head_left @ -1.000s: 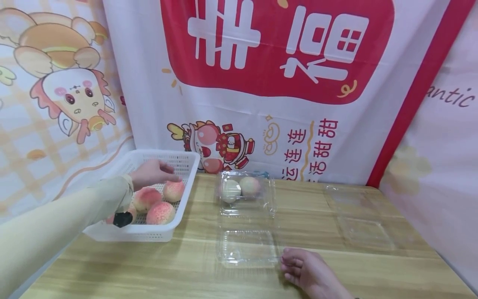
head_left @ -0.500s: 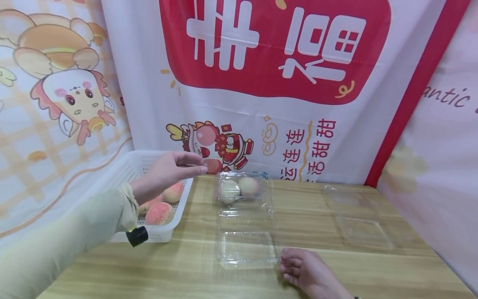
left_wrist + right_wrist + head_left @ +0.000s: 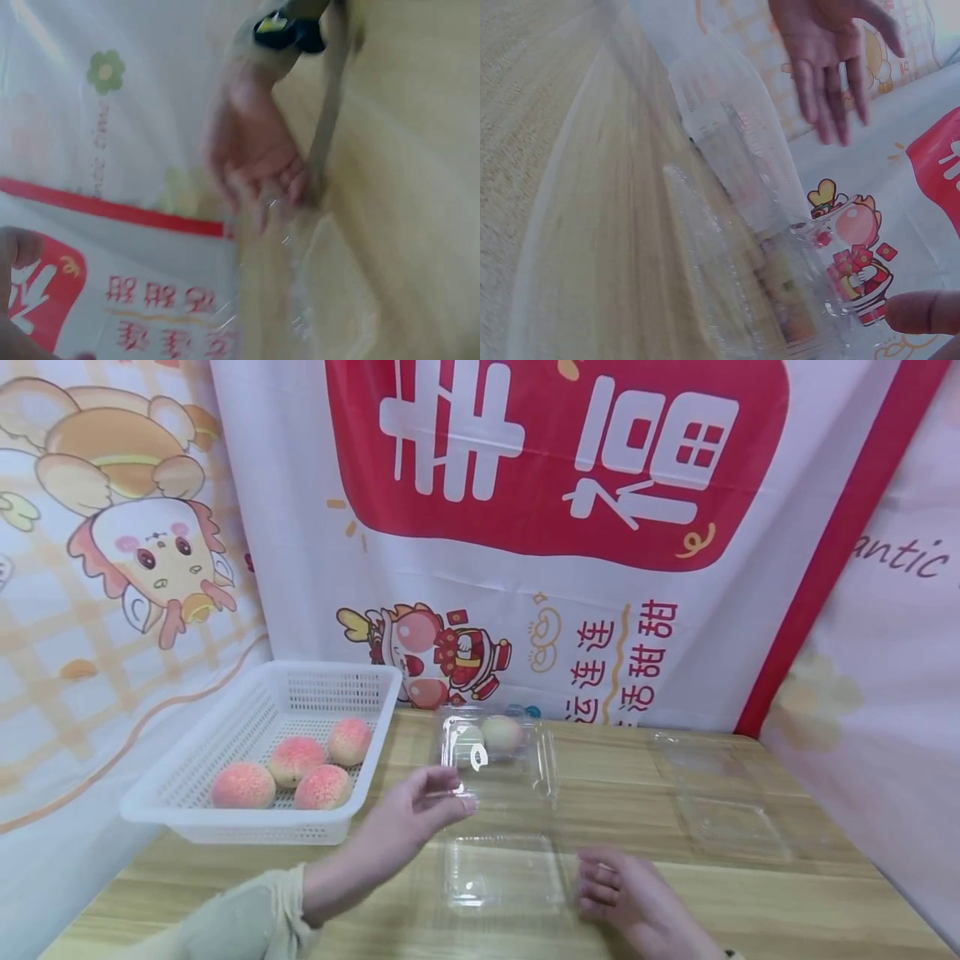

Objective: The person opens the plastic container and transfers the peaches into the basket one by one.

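My left hand [image 3: 401, 827], its fingers loosely spread, hangs by the front left of a clear clamshell box [image 3: 540, 768]. Two pale peaches [image 3: 501, 735] sit in the box's back half, partly behind glare. The front half [image 3: 504, 881] lies unfolded on the table. I cannot tell whether the left fingertips touch the box. My right hand [image 3: 633, 893] has loosely curled fingers with nothing in them, just right of the front half. In the right wrist view, the left hand [image 3: 829, 60] shows its palm and straight fingers.
A white slotted basket [image 3: 258, 820] with several pink peaches [image 3: 243, 785] stands at the left. Another unfolded clear clamshell [image 3: 731, 827] lies on the right of the wooden table [image 3: 600, 810]. Printed cloths [image 3: 285, 568] hang behind and at both sides.
My left hand has left the basket without a peach and moved right and nearer, to the clamshell. The front half of the box has shifted slightly nearer. My right hand has moved slightly right.
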